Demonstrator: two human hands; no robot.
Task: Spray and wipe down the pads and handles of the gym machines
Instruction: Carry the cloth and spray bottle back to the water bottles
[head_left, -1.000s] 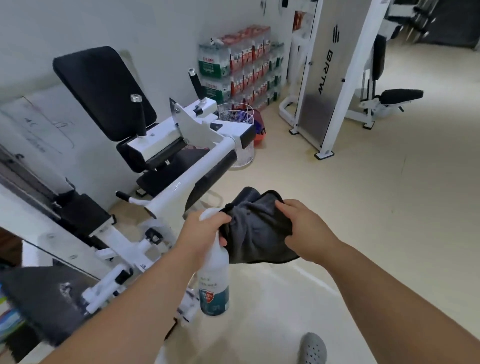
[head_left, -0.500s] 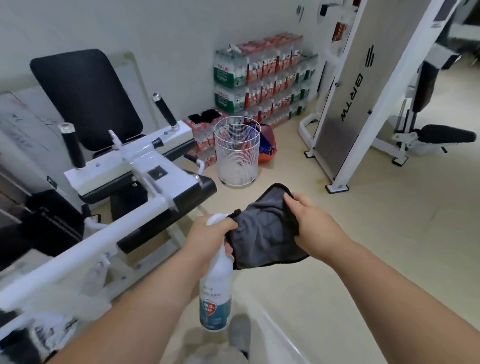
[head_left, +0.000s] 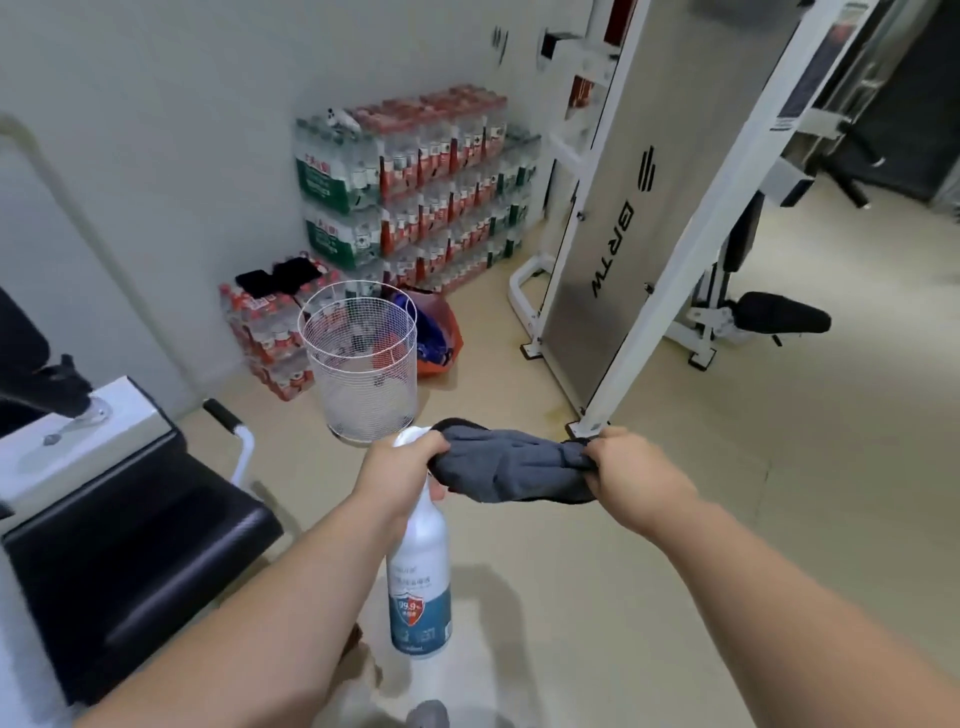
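In the middle of the frame, the left grip (head_left: 402, 469) holds the bottle (head_left: 420, 571) and one cloth (head_left: 514, 470) end; the right grip (head_left: 634, 473) pinches the other.

cloth (head_left: 511, 470): soft matt grey fabric | spray bottle (head_left: 420, 582): smooth white plastic | seat pad (head_left: 130, 561): glossy black vinyl

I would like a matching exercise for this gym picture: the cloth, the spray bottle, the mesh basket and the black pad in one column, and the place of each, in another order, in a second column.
Column one
1. grey microfibre cloth
2. white plastic spray bottle
3. white wire-mesh basket
4. black machine pad

Column two
A. on the floor, in front of the stacked water packs
B. at the lower left of the view
C. gripped at its neck by the left hand
D. stretched between the left hand and the right hand

Pairs: 1-D, 2-C, 3-A, 4-B
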